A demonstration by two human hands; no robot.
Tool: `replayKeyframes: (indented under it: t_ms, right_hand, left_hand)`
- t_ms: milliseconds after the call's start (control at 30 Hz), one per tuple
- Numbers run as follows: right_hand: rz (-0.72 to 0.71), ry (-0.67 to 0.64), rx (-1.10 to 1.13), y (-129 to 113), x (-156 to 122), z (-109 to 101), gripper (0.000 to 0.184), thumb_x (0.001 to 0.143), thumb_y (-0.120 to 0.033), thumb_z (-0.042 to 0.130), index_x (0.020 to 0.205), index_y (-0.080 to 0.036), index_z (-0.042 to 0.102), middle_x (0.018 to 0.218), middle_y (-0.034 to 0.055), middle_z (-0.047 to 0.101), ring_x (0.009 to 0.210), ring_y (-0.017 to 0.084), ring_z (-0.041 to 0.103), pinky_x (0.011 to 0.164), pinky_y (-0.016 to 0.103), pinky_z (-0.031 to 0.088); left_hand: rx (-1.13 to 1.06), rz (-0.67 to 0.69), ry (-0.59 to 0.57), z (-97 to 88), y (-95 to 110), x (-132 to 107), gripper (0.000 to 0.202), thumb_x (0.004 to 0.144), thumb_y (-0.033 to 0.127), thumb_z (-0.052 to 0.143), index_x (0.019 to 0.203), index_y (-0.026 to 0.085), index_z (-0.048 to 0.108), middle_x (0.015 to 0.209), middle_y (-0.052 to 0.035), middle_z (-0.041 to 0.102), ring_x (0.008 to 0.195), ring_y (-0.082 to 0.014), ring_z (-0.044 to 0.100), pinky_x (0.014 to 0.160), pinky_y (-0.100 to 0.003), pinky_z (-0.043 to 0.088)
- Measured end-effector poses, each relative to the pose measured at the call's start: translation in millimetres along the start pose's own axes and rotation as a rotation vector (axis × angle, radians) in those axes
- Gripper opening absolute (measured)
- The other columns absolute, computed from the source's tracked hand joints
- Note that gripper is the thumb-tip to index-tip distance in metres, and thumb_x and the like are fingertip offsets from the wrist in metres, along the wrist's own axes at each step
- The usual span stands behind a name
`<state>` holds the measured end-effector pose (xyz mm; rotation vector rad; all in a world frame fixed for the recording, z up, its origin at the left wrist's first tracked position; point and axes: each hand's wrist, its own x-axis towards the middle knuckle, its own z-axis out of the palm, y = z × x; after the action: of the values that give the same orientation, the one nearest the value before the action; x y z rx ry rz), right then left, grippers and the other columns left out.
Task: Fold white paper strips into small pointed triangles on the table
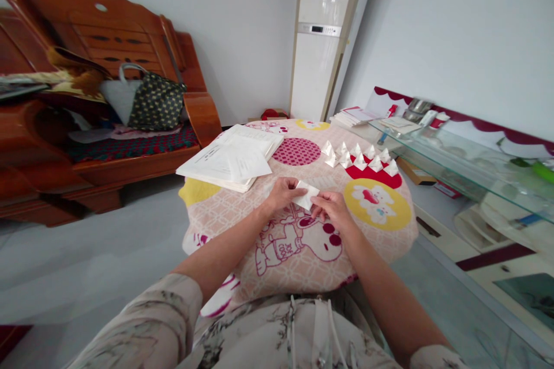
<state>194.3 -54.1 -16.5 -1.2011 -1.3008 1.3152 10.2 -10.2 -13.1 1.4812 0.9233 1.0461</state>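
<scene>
Between my two hands is a small folded piece of white paper (305,195), held just above the table. My left hand (283,192) pinches its left edge, thumb on top. At its right corner, the thumb and fingers of my right hand (330,207) are closed on the same paper. Beyond my right hand, several folded white paper pieces (359,161) stand in two rows, pointed tips up. To the left of my hands lies a stack of paper sheets (223,155), some printed, with a loose smaller sheet on top.
A patterned cloth (242,216) covers the table. On the right, a glass-topped cabinet (459,153) bears cups, a metal pot and papers. A wooden bench (130,164) with bags stands on the left. A tall white air conditioner (318,63) is at the back.
</scene>
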Motion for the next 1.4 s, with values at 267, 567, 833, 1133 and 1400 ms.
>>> replayKeyframes:
  t_ms: [267,567,833,1133,1400]
  right_hand:
    - [-0.011,-0.048,-0.066,0,0,2,0.027,0.068,-0.04,0.071,0.06,-0.016,0.062,0.056,0.0071,0.071,0.031,0.008,0.048,0.032,0.019,0.028]
    - [-0.005,-0.095,-0.103,-4,-2,4,0.027,0.069,-0.041,0.069,0.062,-0.016,0.064,0.056,0.0051,0.069,0.039,0.011,0.058,0.032,0.018,0.031]
    - [-0.035,-0.082,-0.103,1,-2,3,0.03,0.071,-0.043,0.07,0.06,-0.017,0.061,0.052,0.0015,0.065,0.037,0.011,0.056,0.031,0.017,0.031]
    - [-0.066,0.241,0.029,6,8,-2,0.028,0.07,-0.047,0.069,0.069,-0.02,0.061,0.056,0.0034,0.066,0.045,0.016,0.059,0.036,0.024,0.038]
    - [-0.112,0.23,0.025,6,9,-5,0.032,0.071,-0.052,0.069,0.07,-0.021,0.061,0.055,0.0028,0.064,0.044,0.016,0.053,0.038,0.027,0.039]
  left_hand:
    - [-0.13,-0.098,0.006,3.1,-3,1,0.034,0.063,0.041,0.079,0.067,0.011,0.065,0.057,-0.0007,0.059,0.046,-0.0086,0.049,0.047,-0.023,0.034]
    - [-0.159,-0.094,0.062,1.9,7,0,0.036,0.063,0.042,0.08,0.058,0.013,0.059,0.05,0.0017,0.052,0.044,-0.0062,0.041,0.046,-0.022,0.027]
    - [-0.144,-0.073,0.096,-1.8,-1,3,0.041,0.065,0.045,0.078,0.053,0.015,0.051,0.047,0.0042,0.044,0.042,-0.0048,0.033,0.044,-0.022,0.021]
    - [-0.096,-0.3,-0.078,-4.4,8,-2,0.02,0.073,0.026,0.07,0.062,0.014,0.06,0.052,-0.0009,0.06,0.043,-0.0094,0.053,0.045,-0.02,0.037]
    - [-0.027,-0.346,-0.116,-0.2,11,-5,0.019,0.081,0.019,0.065,0.064,0.011,0.064,0.051,-0.0013,0.062,0.041,-0.0073,0.052,0.043,-0.018,0.036]
